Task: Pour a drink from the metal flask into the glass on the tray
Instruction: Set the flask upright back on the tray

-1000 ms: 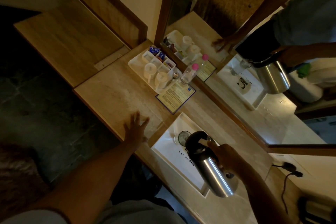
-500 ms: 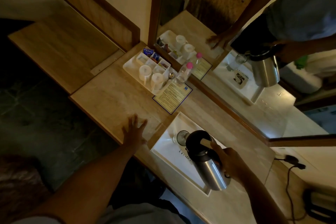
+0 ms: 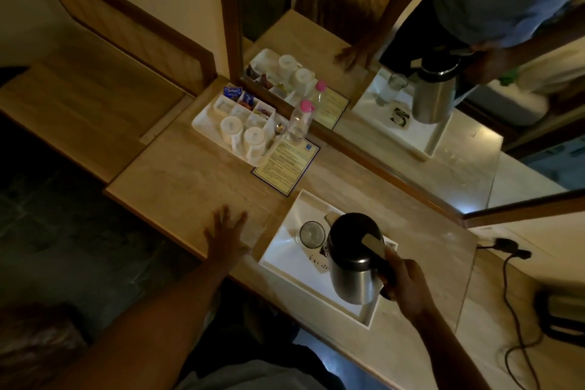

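Note:
The metal flask (image 3: 353, 277), steel with a black lid, stands nearly upright over the white tray (image 3: 281, 255). My right hand (image 3: 403, 283) grips its black handle from the right. A clear glass (image 3: 311, 234) stands on the tray just left of the flask's lid, close to it; I cannot tell what is in it. My left hand (image 3: 226, 234) lies flat on the counter left of the tray, fingers spread, holding nothing.
A second white tray (image 3: 202, 120) with upturned cups, sachets and a spoon sits farther back, beside a pink-capped bottle (image 3: 299, 122) and a printed card (image 3: 286, 163). A mirror (image 3: 411, 73) runs behind the counter. A plug and cable (image 3: 509, 263) lie at right.
The flask has swung from tilted to nearly upright and now sits lower over the tray beside the glass. My left hand stays flat on the counter.

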The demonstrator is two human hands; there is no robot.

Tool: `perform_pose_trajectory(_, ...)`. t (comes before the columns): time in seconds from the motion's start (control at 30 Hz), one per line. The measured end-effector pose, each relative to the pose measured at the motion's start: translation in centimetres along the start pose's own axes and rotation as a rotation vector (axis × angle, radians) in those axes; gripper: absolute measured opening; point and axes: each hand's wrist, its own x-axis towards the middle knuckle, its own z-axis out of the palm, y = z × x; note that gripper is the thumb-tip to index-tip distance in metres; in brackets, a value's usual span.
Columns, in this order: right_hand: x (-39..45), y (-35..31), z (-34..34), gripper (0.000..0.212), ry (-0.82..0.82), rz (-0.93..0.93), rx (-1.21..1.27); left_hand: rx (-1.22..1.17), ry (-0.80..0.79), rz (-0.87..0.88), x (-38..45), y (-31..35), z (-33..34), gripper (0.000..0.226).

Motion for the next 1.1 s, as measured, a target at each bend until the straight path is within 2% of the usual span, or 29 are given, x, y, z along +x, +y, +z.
perform_pose_trajectory(0.13,-0.8,1.7,0.5,0.074,0.169,0.016,0.228,-0.002,0.011,0.006,0.2,0.1,0.2,0.101)
perform_pose_trajectory(0.23,-1.2,3.1,1.4,0.058,0.306,0.072,0.364,-0.011,0.01,0.0,0.3,0.1,0.3,0.102)
perform_pose_trajectory(0.43,-1.3,4.7,3.2,0.055,0.426,0.144,0.663,-0.006,0.01,0.008,0.5,0.3,0.5,0.104)
perform_pose_trajectory(0.53,-1.2,5.3,4.0,0.057,0.48,0.133,0.709,-0.018,0.005,0.014,0.5,0.2,0.5,0.105)
perform_pose_trajectory(0.67,-1.2,5.9,4.8,0.046,0.496,0.119,0.698,-0.024,0.003,0.02,0.5,0.1,0.6,0.105)
perform_pose_trajectory(0.87,-0.9,7.1,5.4,0.049,0.479,0.139,0.701,-0.049,0.001,0.015,0.5,0.2,0.6,0.104)
perform_pose_trajectory(1.0,-0.8,8.3,5.8,0.062,0.471,0.158,0.709,-0.009,0.003,0.002,0.5,0.4,0.6,0.104)
perform_pose_trajectory(1.1,-0.7,9.0,5.8,0.056,0.507,0.194,0.721,-0.002,0.004,-0.001,0.5,0.5,0.6,0.104)
